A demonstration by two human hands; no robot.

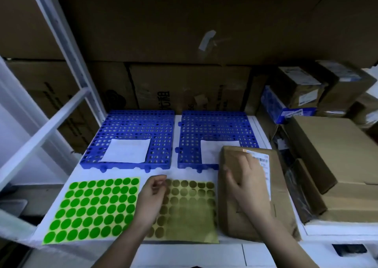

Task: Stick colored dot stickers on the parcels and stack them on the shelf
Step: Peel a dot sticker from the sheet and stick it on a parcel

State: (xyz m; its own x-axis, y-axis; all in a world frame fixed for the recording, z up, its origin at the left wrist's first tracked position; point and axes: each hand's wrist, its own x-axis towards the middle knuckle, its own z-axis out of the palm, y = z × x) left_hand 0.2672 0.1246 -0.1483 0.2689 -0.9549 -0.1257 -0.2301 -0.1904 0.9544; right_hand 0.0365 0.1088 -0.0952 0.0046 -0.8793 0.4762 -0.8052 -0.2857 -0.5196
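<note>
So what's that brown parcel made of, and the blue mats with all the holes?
The brown parcel looks like kraft paper or thin cardboard: dull brown, creased, with a white printed label stuck on it. The blue mats look like moulded hard plastic: one even bright colour, neat rows of round holes and small tabs along the edges. The picture is too blurry to be certain of either.

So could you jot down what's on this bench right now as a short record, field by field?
left hand: left hand over the top corner of the gold sticker sheet, fingers curled as if picking a dot; whether it holds one is unclear
right hand: right hand resting flat on the brown parcel
parcel label: white label faces up
other stickers: green sticker sheet lies at the left
behind: two blue mats, each with white paper on it
</note>
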